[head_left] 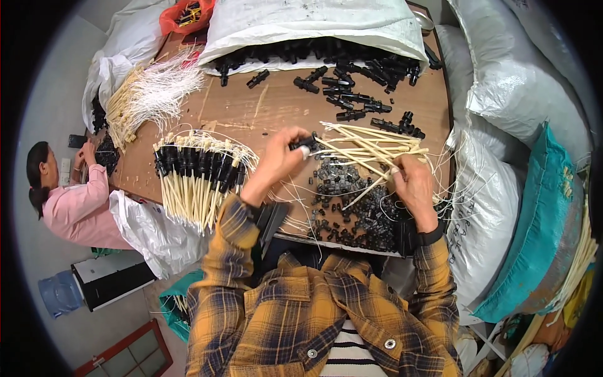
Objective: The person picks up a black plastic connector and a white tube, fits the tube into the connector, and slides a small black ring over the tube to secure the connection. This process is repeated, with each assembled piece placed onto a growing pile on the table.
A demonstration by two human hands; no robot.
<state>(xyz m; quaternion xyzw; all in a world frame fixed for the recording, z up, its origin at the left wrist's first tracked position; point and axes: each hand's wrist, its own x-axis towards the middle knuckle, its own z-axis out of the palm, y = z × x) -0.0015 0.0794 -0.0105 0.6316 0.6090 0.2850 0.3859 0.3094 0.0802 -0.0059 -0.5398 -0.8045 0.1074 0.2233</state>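
one black fitting (304,142) is gripped in the left hand (282,154); one pale stick (365,191) is pinched by the right hand (415,186), beside loose sticks (377,133), above the worktop (279,107). small dark parts (352,231) lie at the near edge, assembled stick-and-fitting pieces (198,179) further left; an open white sack (314,28) occupies the far edge.

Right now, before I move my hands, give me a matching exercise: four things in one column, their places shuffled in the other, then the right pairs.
1. Black ribbed plastic fitting
2. Loose pale slender sticks
3. Teal woven sack
4. Red plastic bag

A. Far right, beside bulging white sacks
B. Touched by the right hand
C. Left of the open white woven sack
D. Held in the left hand

Pairs: 1-D, 2-B, 3-A, 4-C
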